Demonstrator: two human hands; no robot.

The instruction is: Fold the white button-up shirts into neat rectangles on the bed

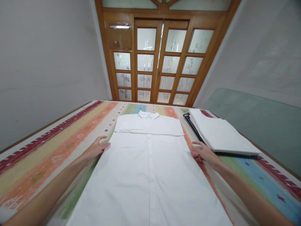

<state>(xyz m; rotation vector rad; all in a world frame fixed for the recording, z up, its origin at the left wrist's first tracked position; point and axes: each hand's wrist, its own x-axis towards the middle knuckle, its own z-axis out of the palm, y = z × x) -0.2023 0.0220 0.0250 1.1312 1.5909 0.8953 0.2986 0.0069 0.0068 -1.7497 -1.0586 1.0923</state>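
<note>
A white button-up shirt (131,163) lies front up in front of me, with its collar (148,115) at the far end. Its sleeves are folded across the chest below the collar, one over the other. My left hand (100,147) is at the shirt's left edge, thumb and index finger apart, the thumb at the fabric. On the opposite side my right hand (202,151) touches or nearly touches the right edge, its fingers spread. Some lower fingers of both hands are hidden. The bottom of the shirt runs out of view.
A striped, patterned cloth (77,135) covers the table. To the right of the shirt, folded white fabric (223,133) lies on a dark folded item (237,154). A pale green panel (256,116) stands beyond the right table edge. Wooden glass-paned doors (162,59) close off the far end.
</note>
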